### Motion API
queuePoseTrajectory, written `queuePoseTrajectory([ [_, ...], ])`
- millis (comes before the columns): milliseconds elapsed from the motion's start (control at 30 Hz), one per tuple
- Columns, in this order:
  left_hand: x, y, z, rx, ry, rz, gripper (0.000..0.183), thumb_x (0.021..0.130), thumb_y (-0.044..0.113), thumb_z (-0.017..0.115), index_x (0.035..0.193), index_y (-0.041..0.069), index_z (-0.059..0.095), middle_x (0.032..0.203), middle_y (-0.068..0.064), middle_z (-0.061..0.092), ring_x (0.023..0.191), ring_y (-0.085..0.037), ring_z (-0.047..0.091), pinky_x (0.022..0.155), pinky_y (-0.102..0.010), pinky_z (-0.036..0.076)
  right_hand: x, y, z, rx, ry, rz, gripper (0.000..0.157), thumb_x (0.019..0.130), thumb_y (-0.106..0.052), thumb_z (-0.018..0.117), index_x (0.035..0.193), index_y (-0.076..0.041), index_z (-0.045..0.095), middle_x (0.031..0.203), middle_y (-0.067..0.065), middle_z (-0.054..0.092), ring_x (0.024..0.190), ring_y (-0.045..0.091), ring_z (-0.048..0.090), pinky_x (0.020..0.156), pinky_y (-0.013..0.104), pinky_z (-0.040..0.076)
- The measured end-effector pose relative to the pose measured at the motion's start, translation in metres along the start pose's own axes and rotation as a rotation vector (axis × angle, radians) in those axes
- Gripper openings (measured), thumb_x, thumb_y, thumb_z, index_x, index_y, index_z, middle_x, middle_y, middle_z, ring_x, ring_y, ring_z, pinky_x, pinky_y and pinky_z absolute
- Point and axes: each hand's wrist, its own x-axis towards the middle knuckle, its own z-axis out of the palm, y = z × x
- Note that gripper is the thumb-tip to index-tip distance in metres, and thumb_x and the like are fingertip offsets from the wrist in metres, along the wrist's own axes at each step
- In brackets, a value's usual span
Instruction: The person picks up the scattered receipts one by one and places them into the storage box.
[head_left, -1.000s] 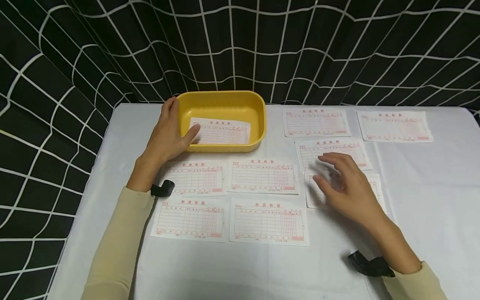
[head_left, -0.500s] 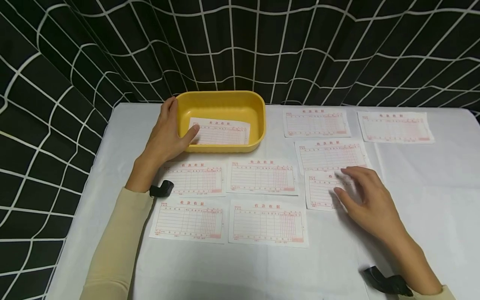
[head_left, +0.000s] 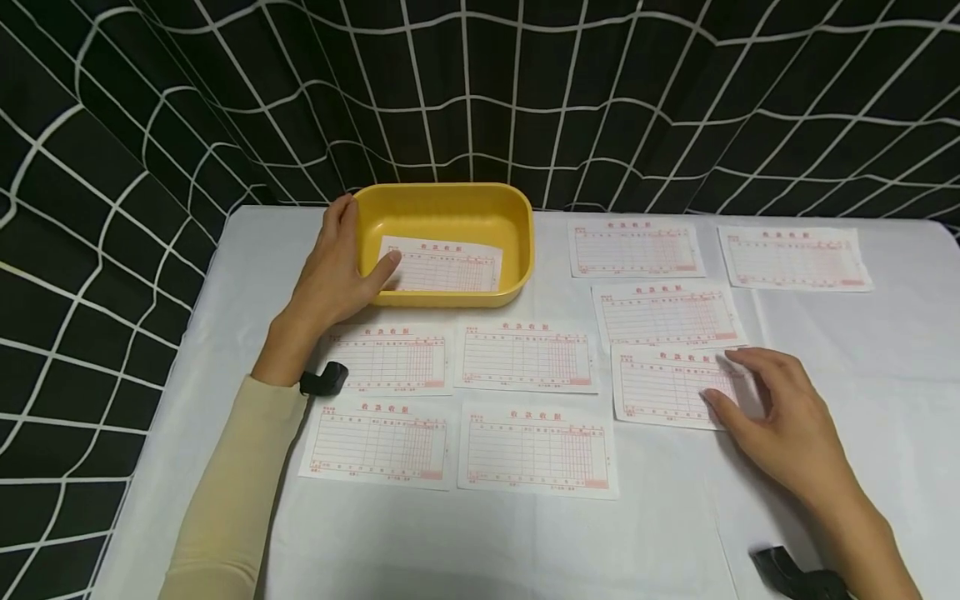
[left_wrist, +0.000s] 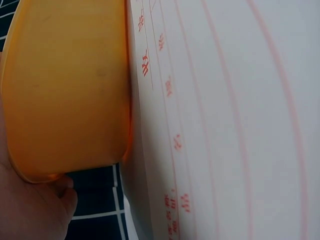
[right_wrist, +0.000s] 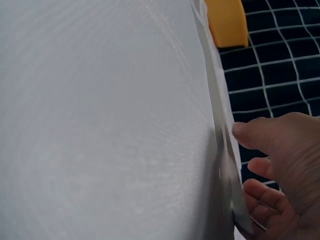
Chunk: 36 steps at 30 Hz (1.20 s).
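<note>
My left hand grips the left end of a yellow plastic basin, thumb over the near rim and fingers on the outside. A white receipt slip printed in red lies inside the basin. The left wrist view shows the basin's side with fingers at its end. My right hand is over the right end of another receipt slip, thumb and fingers spread apart and loosely bent. Its fingers hide that end. In the right wrist view the thumb is near the white surface's edge; contact is unclear.
More receipt slips lie flat: a left group in two rows in front of the basin, one slip above the right hand's, and two at the back right. Behind the white-covered table hangs black cloth with white grid lines.
My right hand has moved right and toward me across the slips, from over the middle of the lower right slip to its right end. The left hand and basin have stayed put.
</note>
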Motion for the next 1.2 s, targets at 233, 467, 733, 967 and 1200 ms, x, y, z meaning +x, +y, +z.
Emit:
queuePoseTrajectory([
  [233, 0.000, -0.001, 0.000, -0.003, -0.003, -0.001, 0.099, 0.098, 0.053, 0.060, 0.170, 0.007, 0.012, 0.177, -0.014, 0.013, 0.151, -0.038, 0.038, 0.127, -0.055, 0.035, 0.000, 0.006, 0.000, -0.009, -0.030, -0.028, 0.064, 0.081, -0.003, 0.086, 0.140, 0.002, 0.060, 0.142, 0.033, 0.055, 0.132, 0.058, 0.048, 0.111, 0.072, 0.034],
  [467, 0.000, 0.000, 0.001, -0.004, -0.004, -0.003, 0.099, 0.098, 0.053, 0.061, 0.170, 0.005, 0.012, 0.177, -0.014, 0.013, 0.152, -0.038, 0.038, 0.128, -0.055, 0.034, -0.001, 0.006, -0.003, -0.067, -0.087, 0.042, 0.067, 0.089, -0.014, 0.083, 0.147, 0.003, 0.053, 0.153, 0.036, 0.048, 0.140, 0.063, 0.040, 0.115, 0.078, 0.028],
  [733, -0.001, 0.000, 0.000, 0.002, -0.003, -0.002, 0.099, 0.098, 0.053, 0.061, 0.170, 0.005, 0.012, 0.177, -0.014, 0.014, 0.153, -0.037, 0.038, 0.129, -0.054, 0.033, -0.006, -0.001, -0.005, -0.102, -0.126, 0.083, 0.071, 0.097, -0.023, 0.077, 0.155, 0.002, 0.046, 0.159, 0.036, 0.044, 0.145, 0.060, 0.040, 0.118, 0.075, 0.029],
  [967, 0.000, -0.001, 0.000, 0.001, -0.001, -0.001, 0.099, 0.098, 0.053, 0.061, 0.170, 0.006, 0.012, 0.177, -0.015, 0.013, 0.153, -0.037, 0.037, 0.129, -0.055, 0.033, -0.005, -0.009, -0.005, -0.104, -0.039, 0.080, 0.070, 0.089, -0.011, 0.083, 0.150, 0.002, 0.053, 0.142, 0.038, 0.059, 0.130, 0.062, 0.053, 0.102, 0.072, 0.040],
  [1200, 0.000, 0.000, 0.000, -0.002, 0.002, 0.004, 0.099, 0.098, 0.053, 0.061, 0.170, 0.006, 0.013, 0.177, -0.014, 0.013, 0.155, -0.037, 0.035, 0.130, -0.055, 0.031, -0.002, -0.015, -0.005, -0.054, 0.078, 0.056, 0.050, 0.082, 0.003, 0.084, 0.130, 0.001, 0.070, 0.128, 0.032, 0.070, 0.121, 0.058, 0.064, 0.113, 0.029, 0.047],
])
